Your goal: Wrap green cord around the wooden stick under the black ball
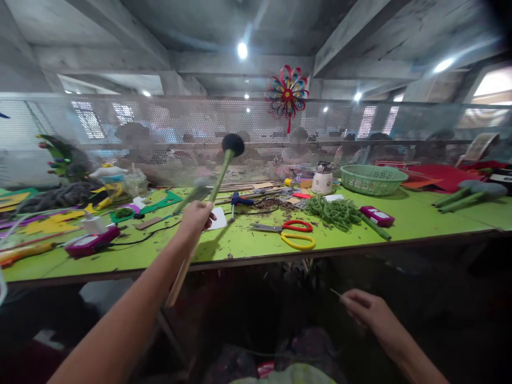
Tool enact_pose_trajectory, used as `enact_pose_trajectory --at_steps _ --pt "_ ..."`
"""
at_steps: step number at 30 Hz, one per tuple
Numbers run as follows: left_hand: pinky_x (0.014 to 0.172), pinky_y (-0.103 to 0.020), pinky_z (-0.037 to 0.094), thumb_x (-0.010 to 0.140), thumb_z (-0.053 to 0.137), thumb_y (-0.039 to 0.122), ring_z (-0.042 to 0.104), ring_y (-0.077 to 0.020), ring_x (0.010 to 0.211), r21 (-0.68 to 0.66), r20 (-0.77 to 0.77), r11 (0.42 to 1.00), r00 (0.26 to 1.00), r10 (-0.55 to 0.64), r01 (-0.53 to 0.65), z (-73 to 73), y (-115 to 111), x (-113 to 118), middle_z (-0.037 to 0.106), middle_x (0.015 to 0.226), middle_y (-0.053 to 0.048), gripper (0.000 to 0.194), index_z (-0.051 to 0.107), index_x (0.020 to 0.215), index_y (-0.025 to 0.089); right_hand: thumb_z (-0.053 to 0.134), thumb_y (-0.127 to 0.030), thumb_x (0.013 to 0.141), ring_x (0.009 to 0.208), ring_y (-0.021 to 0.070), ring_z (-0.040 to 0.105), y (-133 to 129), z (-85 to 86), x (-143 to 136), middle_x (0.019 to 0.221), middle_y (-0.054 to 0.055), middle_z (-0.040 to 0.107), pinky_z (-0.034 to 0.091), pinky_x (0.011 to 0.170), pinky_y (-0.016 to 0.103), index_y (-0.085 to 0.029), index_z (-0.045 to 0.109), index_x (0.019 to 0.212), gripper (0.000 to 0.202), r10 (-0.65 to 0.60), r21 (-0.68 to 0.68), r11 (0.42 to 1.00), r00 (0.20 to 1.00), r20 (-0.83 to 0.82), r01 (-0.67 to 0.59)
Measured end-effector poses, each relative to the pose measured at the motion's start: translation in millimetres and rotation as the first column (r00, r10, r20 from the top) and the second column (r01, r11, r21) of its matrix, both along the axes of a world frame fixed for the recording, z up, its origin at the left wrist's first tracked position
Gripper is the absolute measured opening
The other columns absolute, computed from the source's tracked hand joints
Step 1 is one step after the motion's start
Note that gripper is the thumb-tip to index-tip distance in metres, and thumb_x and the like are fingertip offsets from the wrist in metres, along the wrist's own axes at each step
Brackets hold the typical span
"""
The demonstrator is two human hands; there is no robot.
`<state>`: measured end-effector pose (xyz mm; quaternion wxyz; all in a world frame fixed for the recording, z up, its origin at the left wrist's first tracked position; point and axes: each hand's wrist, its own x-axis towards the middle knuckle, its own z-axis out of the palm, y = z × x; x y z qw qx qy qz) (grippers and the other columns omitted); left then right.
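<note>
The green-stemmed rod (221, 178), dark head (233, 144) uppermost, tilts at the front of the table (256, 246), gripped by the left hand (197, 217), and is probably light, stiff-stemmed and soft-headed, thus best held by its stem, while the right hand (366, 312) pinches a thin pale strip (336, 293).

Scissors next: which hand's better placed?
Probably the right hand: the scissors lie with handles toward its side, and it only pinches a thin sliver. The left hand is gripping the stick.
</note>
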<state>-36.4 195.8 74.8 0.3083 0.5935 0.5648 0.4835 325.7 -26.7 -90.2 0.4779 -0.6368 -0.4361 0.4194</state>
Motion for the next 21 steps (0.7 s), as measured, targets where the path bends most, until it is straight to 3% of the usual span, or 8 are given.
enact_pose_trajectory --at_steps 2,6,10,14,21 --pt "0.034 -0.018 0.034 0.082 0.053 0.043 0.045 -0.0072 0.035 0.034 0.081 0.997 0.994 -0.068 0.065 -11.5 -40 5 0.056 0.054 0.005 0.027 0.054 0.088 0.016 0.062 -0.044 0.075 0.047 0.0092 0.038 -2 35.3 -20 0.054 -0.003 0.047 0.028 0.045 0.021 -0.015 0.063 0.071 0.03 0.1 0.066 0.992 0.989 0.106 -0.108" --pt "0.031 -0.016 0.028 0.076 0.058 0.049 0.04 -0.0065 0.032 0.052 0.195 0.97 0.95 -0.244 0.238 -31.3 -115 29 0.056 0.051 0.007 0.033 0.051 0.09 0.021 0.058 -0.036 0.082 0.056 0.0109 0.044 -4 105.2 -65 0.061 -0.002 0.051 0.035 0.051 0.021 -0.016 0.063 0.073 0.023 0.277 0.225 0.91 0.916 0.289 -0.347" --pt "0.032 -0.015 0.028 0.077 0.061 0.044 0.039 -0.0052 0.034 0.017 0.325 0.919 0.867 -0.377 0.393 -34.3 -161 54 0.051 0.051 0.007 0.026 0.056 0.088 0.02 0.057 -0.028 0.084 0.06 0.0105 0.048 -1 151.7 -101 0.067 0.0 0.057 0.038 0.056 0.02 -0.016 0.064 0.076 0.016 0.334 0.36 0.804 0.861 0.384 -0.473" --pt "0.035 -0.017 0.031 0.076 0.062 0.042 0.04 -0.0066 0.038 0.009 0.302 0.92 0.876 -0.377 0.393 -31.1 -177 67 0.047 0.05 0.006 0.024 0.062 0.083 0.019 0.057 -0.023 0.084 0.064 0.0114 0.053 6 166.6 -122 0.07 0.001 0.061 0.041 0.061 0.021 -0.015 0.065 0.078 0.013 0.305 0.454 0.736 0.845 0.44 -0.502" --pt "0.031 -0.019 0.025 0.071 0.061 0.047 0.037 -0.008 0.035 -0.092 0.394 0.904 0.848 -0.353 0.419 -30.6 -176 74 0.045 0.049 0.005 0.027 0.061 0.076 0.02 0.054 -0.022 0.086 0.062 0.012 0.056 10 161.1 -130 0.07 0.001 0.065 0.042 0.061 0.021 -0.015 0.066 0.081 0.015 0.206 0.524 0.71 0.85 0.484 -0.47"
